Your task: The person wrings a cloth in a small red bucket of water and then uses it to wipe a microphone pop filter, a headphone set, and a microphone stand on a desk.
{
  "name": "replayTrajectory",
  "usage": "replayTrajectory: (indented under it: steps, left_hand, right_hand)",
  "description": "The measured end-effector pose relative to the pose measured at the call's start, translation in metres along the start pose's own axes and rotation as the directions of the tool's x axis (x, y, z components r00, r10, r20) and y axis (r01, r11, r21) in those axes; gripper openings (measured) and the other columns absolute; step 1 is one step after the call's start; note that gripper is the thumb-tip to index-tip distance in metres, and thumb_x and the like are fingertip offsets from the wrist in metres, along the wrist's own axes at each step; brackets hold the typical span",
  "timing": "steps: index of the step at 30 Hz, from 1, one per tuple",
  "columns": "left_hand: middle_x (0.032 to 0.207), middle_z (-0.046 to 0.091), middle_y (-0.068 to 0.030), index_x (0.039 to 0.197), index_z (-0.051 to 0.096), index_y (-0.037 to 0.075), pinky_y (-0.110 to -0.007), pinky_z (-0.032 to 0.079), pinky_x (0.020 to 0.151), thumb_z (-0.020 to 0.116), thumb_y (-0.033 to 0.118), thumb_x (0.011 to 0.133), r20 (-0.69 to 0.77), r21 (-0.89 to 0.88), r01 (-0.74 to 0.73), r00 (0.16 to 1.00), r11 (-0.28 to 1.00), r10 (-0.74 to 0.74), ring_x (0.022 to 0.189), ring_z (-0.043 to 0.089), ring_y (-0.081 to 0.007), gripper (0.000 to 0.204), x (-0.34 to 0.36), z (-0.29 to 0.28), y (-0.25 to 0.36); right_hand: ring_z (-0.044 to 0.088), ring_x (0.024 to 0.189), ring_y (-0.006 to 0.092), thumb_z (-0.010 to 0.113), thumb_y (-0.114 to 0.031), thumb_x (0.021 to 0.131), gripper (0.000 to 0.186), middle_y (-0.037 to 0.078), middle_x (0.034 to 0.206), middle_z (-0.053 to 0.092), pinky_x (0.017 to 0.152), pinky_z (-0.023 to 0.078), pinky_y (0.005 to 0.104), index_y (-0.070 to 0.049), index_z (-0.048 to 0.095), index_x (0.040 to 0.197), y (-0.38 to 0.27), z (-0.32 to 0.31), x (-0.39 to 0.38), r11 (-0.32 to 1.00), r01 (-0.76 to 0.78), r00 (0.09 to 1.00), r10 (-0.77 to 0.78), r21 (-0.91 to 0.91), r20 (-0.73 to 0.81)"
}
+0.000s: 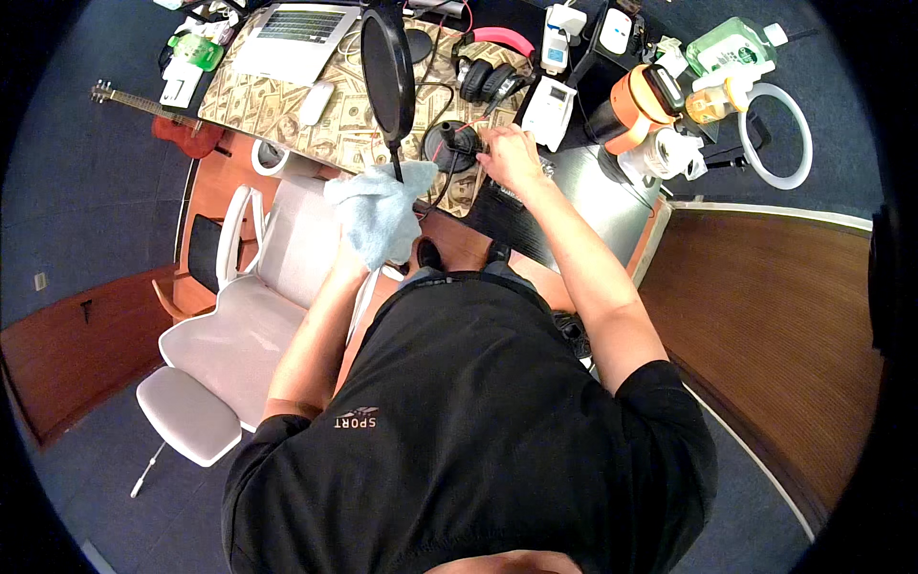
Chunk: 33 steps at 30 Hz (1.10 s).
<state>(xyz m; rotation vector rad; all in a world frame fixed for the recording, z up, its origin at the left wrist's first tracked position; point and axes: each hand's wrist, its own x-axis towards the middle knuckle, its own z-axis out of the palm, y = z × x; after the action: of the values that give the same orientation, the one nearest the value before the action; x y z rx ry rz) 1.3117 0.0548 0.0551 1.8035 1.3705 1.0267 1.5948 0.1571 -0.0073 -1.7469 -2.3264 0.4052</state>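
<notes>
1. The left hand (352, 254) is mostly hidden under a light blue cloth (379, 216) that it holds bunched up, just off the near edge of the banknote-patterned tabletop (277, 107); how its fingers are set cannot be told
2. The black round pop filter (386, 78) stands directly ahead of the left hand, its long axis running away from the person, with its thin stem (396, 159) dropping down to the cloth; whether the cloth wraps that stem or only lies against it is unclear
3. The right hand (512, 156) has its fingers bent and close together, tips at the side of the black stand (459, 137) on its round base (437, 148); a firm pinch cannot be confirmed
4. Of the 2 hands, the left is nearer to the pop filter's stem, while the right sits to the right of it, at the stand
5. Beyond the right hand lie black headphones (475, 80) with a pinkish-red headband (505, 38); a white mouse (316, 102) rests left of the pop filter
</notes>
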Motion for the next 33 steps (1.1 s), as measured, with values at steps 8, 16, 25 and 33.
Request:
replayTrajectory:
  steps: [8,16,25,33]
  left_hand:
    - [0.101,0.069,-0.0098,0.103,0.068,0.007,-0.039,0.052,0.084,0.084,0.016,0.065,0.179,0.377,0.068,0.973,0.924,-0.145,0.097,0.064,-0.0278,0.042,0.006,-0.025,0.024]
    - [0.075,0.062,-0.0074,0.082,0.064,0.004,-0.041,0.048,0.056,0.069,0.019,0.076,0.524,0.838,-0.462,0.831,0.290,-0.187,0.069,0.064,-0.0259,0.017,-0.012,-0.014,0.076]
    - [0.116,0.063,-0.0188,0.108,0.066,0.000,-0.050,0.043,0.105,0.069,0.007,0.068,0.459,0.372,-0.502,0.830,0.781,0.316,0.119,0.057,-0.0372,0.041,0.009,-0.031,0.140]
    - [0.099,0.072,-0.0136,0.099,0.070,-0.001,-0.038,0.054,0.087,0.061,-0.007,0.079,0.170,0.146,-0.402,0.910,0.904,0.378,0.095,0.070,-0.0313,0.023,0.009,-0.056,0.132]
  right_hand:
    - [0.068,0.070,0.0287,0.069,-0.004,0.081,0.005,0.013,0.080,0.072,0.062,0.054,0.0366,-0.003,0.073,0.084,-0.057,-0.021,-0.062,0.836,0.263,0.879,-0.002,0.481,-0.477]
    - [0.070,0.098,0.0207,0.068,-0.034,0.095,0.044,0.013,0.110,0.072,0.084,0.056,0.0344,0.001,0.063,0.121,-0.115,-0.051,-0.083,0.410,-0.086,0.869,-0.415,0.908,0.270]
    - [0.050,0.135,0.0284,0.057,-0.023,0.076,0.075,0.014,0.146,0.053,0.118,0.032,0.0439,0.002,0.044,0.146,-0.116,-0.031,-0.089,-0.755,-0.563,0.821,-0.557,0.335,0.126]
    - [0.055,0.129,0.0324,0.051,-0.009,0.076,0.070,0.020,0.141,0.055,0.115,0.039,0.0457,0.004,0.043,0.144,-0.091,-0.046,-0.112,-0.818,-0.306,0.950,-0.228,0.486,0.214]
